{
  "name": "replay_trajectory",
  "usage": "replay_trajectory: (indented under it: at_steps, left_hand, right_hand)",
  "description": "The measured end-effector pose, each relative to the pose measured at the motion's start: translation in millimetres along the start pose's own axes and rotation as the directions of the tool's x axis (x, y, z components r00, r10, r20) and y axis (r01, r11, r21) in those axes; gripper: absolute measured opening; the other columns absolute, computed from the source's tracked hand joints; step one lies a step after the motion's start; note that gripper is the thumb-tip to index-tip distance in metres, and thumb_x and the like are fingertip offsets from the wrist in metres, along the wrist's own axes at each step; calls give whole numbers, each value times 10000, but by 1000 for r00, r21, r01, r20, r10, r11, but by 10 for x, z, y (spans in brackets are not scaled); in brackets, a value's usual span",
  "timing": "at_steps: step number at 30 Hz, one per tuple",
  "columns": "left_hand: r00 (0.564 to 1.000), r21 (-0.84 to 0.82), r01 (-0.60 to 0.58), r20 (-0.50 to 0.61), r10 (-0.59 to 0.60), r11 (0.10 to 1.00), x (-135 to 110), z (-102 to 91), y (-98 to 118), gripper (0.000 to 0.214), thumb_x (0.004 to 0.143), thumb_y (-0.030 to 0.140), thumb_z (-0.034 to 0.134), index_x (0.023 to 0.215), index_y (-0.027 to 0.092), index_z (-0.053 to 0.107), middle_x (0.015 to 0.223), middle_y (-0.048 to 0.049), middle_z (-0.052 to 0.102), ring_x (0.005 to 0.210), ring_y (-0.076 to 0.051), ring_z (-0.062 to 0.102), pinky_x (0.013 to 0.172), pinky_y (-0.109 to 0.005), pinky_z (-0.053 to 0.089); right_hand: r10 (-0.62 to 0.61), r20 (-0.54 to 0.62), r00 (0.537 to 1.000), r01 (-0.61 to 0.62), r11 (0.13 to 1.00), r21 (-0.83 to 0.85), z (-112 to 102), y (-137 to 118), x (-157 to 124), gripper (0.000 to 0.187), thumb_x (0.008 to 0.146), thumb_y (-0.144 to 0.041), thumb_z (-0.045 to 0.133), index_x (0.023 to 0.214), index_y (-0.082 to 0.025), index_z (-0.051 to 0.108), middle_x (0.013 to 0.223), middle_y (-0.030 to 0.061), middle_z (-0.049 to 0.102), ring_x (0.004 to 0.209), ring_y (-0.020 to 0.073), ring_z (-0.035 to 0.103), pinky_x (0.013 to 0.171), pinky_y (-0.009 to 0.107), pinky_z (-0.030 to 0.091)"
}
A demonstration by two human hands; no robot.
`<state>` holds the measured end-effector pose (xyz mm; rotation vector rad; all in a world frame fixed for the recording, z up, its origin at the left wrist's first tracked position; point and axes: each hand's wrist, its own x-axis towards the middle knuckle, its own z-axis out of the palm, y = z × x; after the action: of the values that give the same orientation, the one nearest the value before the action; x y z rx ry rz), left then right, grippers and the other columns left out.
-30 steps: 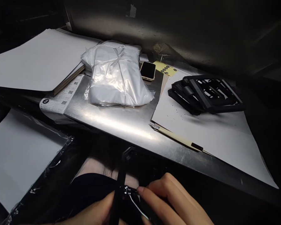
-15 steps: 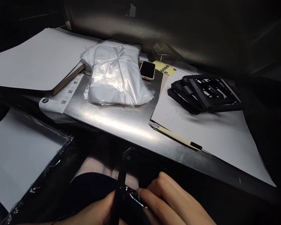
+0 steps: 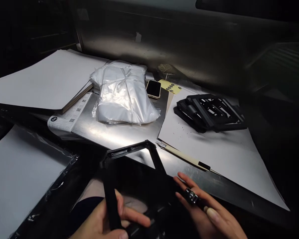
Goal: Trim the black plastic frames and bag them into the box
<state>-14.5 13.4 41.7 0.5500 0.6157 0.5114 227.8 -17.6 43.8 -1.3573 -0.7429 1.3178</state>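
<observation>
Left hand (image 3: 107, 222) fingers grip the black frame (image 3: 132, 166); right hand (image 3: 209, 212), open, cradles a small metal clip (image 3: 191, 196), likely fitting next.

Both wrists cut off by bottom edge; left hand (image 3: 107, 222) partly hidden behind black frame (image 3: 129, 172). Small shiny part (image 3: 191, 196) at right hand (image 3: 209, 212) too small to identify. Label print on paper slip (image 3: 68, 116) unreadable; background above counter (image 3: 129, 132) dark, blurred.
</observation>
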Motion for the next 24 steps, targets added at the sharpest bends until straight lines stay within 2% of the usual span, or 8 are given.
replay_trajectory:
  at_steps: [3, 6, 9, 13, 15, 18, 21, 24]
  left_hand:
    - [965, 66, -254, 86, 248, 965, 175, -15, -117, 247, 744, 246, 625, 747, 232, 379, 1087, -19, 647, 1005, -168, 572, 870, -357, 368]
    - [935, 199, -329, 206, 289, 923, 301, -26, -244, 144, 756, 222, 609, 776, 243, 469, 1210, -6, 580, 1234, -180, 381, 1018, -396, 224]
    - [942, 108, -214, 284, 176, 971, 304, -83, -359, 243, 754, 315, 600, 993, 324, 556, 1365, 51, 404, 1306, -174, 243, 1063, -403, 156]
    - [981, 92, -40, 194, 21, 995, 184, -256, -350, 446, 734, 271, 629, 1153, 346, 495, 1249, -33, 540, 1059, -206, 563, 852, -351, 419]
    - [989, 87, 41, 136, -53, 995, 133, -338, -227, 354, 834, 346, 467, 1178, 264, 482, 1073, -100, 648, 881, -220, 653, 668, -293, 461]
    - [970, 21, 157, 184, -158, 987, 135, -399, 31, 698, 821, 592, 100, 1159, 111, 476, 981, -215, 665, 795, -303, 669, 560, -324, 467]
    - [908, 70, 248, 330, -257, 966, 206, -373, 226, 634, 787, 595, 295, 1146, 103, 472, 961, -217, 675, 826, -342, 655, 577, -362, 478]
    - [870, 144, 278, 381, -313, 950, 214, -265, 289, 397, 756, 298, 508, 1106, 113, 493, 887, -165, 710, 770, -288, 678, 684, -388, 470]
  right_hand:
    - [70, 141, 987, -99, 973, 208, 208, 179, -22, 262, 732, -435, 547, 898, -261, 650, 1319, 69, 433, 1155, 300, 437, 928, 433, 361]
    - [-17, 210, 978, -12, 991, 134, 366, 216, 44, 240, 748, -427, 533, 898, -266, 629, 1260, 78, 480, 1042, 274, 529, 866, 434, 408]
    - [-72, 292, 954, 67, 997, 28, 316, 133, 124, 247, 731, -445, 553, 863, -250, 627, 1075, 76, 573, 905, 227, 575, 811, 381, 438]
    - [-58, 472, 880, 124, 986, -109, 69, -59, 214, 239, 717, -439, 575, 842, -241, 624, 908, 59, 615, 968, 226, 532, 841, 359, 400]
    - [-16, 554, 833, 133, 976, -172, -31, -153, 267, 239, 706, -424, 592, 828, -222, 627, 914, 60, 611, 947, 218, 535, 845, 360, 387]
    - [64, 653, 755, 137, 958, -252, -77, -264, 355, 230, 697, -392, 604, 817, -198, 635, 917, 58, 605, 838, 189, 562, 790, 345, 410]
    - [120, 708, 695, 168, 932, -323, -21, -339, 435, 208, 692, -360, 608, 797, -185, 645, 887, 53, 606, 862, 195, 558, 791, 337, 408]
    - [144, 719, 680, 224, 893, -391, 48, -417, 460, 192, 681, -343, 624, 788, -186, 651, 913, 52, 611, 919, 210, 554, 835, 344, 394]
